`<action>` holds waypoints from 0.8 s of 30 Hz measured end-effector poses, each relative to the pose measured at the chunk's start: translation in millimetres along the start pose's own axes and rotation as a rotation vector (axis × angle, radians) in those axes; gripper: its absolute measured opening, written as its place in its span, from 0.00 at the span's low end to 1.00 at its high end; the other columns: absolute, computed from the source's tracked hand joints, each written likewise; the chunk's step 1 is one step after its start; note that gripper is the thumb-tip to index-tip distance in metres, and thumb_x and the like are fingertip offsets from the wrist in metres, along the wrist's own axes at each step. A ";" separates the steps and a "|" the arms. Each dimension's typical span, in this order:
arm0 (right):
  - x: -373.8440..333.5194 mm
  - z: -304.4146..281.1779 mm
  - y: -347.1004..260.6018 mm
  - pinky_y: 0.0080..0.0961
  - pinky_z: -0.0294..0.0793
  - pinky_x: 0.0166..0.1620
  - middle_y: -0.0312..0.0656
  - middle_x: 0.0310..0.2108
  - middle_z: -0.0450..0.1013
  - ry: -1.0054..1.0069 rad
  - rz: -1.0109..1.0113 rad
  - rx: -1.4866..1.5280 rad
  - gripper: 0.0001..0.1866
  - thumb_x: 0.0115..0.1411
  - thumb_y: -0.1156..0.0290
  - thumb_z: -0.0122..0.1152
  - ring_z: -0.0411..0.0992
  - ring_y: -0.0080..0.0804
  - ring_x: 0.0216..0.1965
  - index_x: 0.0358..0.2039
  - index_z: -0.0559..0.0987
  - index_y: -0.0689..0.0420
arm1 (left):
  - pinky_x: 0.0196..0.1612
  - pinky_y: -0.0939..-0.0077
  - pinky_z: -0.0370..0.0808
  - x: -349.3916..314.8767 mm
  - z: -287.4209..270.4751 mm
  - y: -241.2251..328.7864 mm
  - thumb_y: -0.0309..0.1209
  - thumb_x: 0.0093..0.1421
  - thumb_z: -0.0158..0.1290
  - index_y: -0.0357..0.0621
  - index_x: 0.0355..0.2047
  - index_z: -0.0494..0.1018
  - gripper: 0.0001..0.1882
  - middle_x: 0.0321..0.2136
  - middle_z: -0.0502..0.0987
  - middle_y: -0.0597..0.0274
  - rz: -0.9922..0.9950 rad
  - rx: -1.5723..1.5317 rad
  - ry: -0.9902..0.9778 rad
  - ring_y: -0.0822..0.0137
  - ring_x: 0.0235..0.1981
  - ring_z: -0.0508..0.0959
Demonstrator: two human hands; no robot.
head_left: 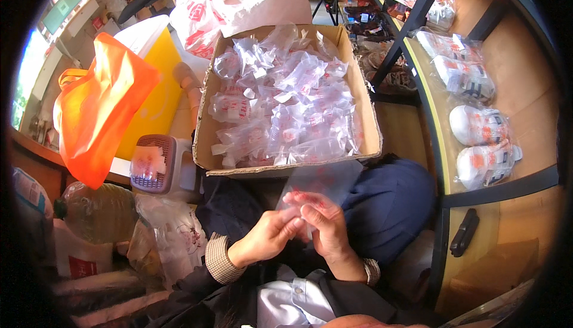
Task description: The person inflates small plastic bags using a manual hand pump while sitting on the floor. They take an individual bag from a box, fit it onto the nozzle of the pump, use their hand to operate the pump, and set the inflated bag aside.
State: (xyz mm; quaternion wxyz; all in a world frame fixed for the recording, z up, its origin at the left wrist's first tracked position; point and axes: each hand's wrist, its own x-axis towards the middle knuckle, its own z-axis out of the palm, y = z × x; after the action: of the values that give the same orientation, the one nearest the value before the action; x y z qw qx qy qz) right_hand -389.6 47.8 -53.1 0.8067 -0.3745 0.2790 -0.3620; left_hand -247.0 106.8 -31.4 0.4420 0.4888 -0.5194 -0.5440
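While the cardboard box (206, 131) of filled clear packets rested on the lap, a single clear plastic bag (325, 180) with red print was held between both hands just below the box's near edge. The left hand (265, 238) was closed on the bag's lower left corner, thumb and fingers (293, 223) pinched narrow. The right hand (322, 223) gripped the lower edge beside it, its fingertips curled over the film; the two hands were touching. The bag appeared flat and empty, its upper part standing up against the box wall. The step was judged to be the opening of the bag's mouth by rubbing its two layers apart. The next move was judged to call for a fine sliding pinch, since thin film clings and tears easily. An orange carrier bag (95, 107) lay to the left over a yellow bin (156, 98), with a small perforated basket (156, 164) below it. Packed white items (477, 126) in wrappers lay on the shelf (436, 131) to the right.
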 end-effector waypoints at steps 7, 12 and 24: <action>2.7 -6.1 -15.9 0.38 0.69 0.54 0.51 0.39 0.75 0.196 -0.446 0.239 0.11 0.66 0.68 0.48 0.73 0.40 0.44 0.37 0.75 0.63 | 0.17 0.75 0.66 -14.5 -23.3 -41.2 0.32 0.66 0.43 0.39 0.28 0.65 0.11 0.12 0.69 0.63 0.074 0.322 0.308 0.70 0.14 0.72; 5.5 10.2 -8.9 0.31 0.65 0.56 0.46 0.48 0.68 0.014 -0.363 -0.251 0.21 0.63 0.62 0.55 0.67 0.32 0.50 0.51 0.66 0.61 | 0.16 0.80 0.62 -5.2 -38.7 -17.8 0.43 0.69 0.39 0.45 0.28 0.62 0.17 0.13 0.61 0.65 0.259 -0.475 0.692 0.72 0.12 0.62; -14.4 21.9 33.4 0.18 0.72 0.23 0.38 0.21 0.70 -0.383 0.437 -0.273 0.35 0.57 0.43 0.57 0.71 0.22 0.19 0.45 0.67 0.68 | 0.14 0.81 0.54 19.1 -74.5 24.9 0.40 0.67 0.40 0.49 0.29 0.61 0.12 0.14 0.55 0.73 0.092 -0.905 0.861 0.76 0.11 0.56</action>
State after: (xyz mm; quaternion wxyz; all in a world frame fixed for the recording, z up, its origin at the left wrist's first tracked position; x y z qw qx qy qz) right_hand -369.7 83.3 -65.1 0.8455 -0.4720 0.2418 -0.0624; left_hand -176.4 76.3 -6.7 0.7979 0.4055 -0.0334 -0.4447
